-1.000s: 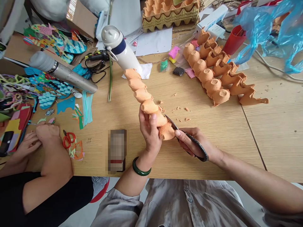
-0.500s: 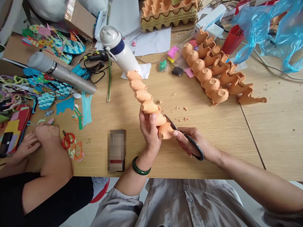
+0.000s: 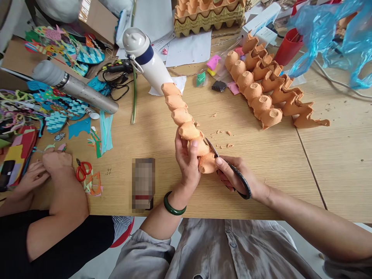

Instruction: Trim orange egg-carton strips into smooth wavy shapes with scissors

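My left hand is closed around the near part of an orange egg carton strip, thumb on top. The strip is a single row of cups that points away toward a white bottle. In my right hand I hold black-handled scissors. Their blades lie along the right edge of the strip, by the nearest cups; whether they touch it is hard to tell. Small orange scraps lie on the table just beyond. More cut egg carton rows rest farther right.
Stacked egg cartons stand at the back. A red cup and blue plastic bags are at the right. On the left are a steel flask, red scissors and another person's hands. A blurred-out object lies near the table edge.
The egg carton strip and my left hand have shifted slightly to the right. The near end of the strip has turned a little. My right hand keeps the scissors at the strip's edge.
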A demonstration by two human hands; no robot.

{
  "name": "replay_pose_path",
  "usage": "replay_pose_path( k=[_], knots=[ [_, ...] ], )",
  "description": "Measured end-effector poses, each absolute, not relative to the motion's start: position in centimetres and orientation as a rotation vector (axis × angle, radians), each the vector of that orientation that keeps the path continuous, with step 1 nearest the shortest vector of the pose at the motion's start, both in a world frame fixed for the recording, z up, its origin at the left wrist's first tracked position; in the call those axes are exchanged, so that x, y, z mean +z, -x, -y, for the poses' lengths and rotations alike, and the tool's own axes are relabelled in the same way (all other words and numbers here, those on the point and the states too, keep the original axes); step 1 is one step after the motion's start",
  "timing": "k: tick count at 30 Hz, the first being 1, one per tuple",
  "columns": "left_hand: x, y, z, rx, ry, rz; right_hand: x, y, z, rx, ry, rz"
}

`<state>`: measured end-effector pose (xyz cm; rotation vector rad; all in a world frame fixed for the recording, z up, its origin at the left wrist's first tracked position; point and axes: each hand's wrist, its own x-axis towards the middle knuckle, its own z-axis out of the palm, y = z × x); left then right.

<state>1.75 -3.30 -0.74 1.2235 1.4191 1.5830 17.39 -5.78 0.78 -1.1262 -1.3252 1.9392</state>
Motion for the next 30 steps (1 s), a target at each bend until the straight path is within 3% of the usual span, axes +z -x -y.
replay_pose_path(
  k=[10, 21, 30],
  knots=[
    [-0.5, -1.6, 3.0, 1.631, -1.154, -1.383, 1.2, -17.3, 4.9, 1.947, 1.196, 1.231],
    [0.0, -1.9, 3.5, 1.506, -1.186, -1.195, 3.1, -20.6, 1.8, 1.635, 1.237, 1.701],
    [-0.7, -0.3, 2.7, 1.397, -1.202, -1.122, 3.9, -22.9, 1.1, 1.673, 1.304, 1.941]
  ],
)
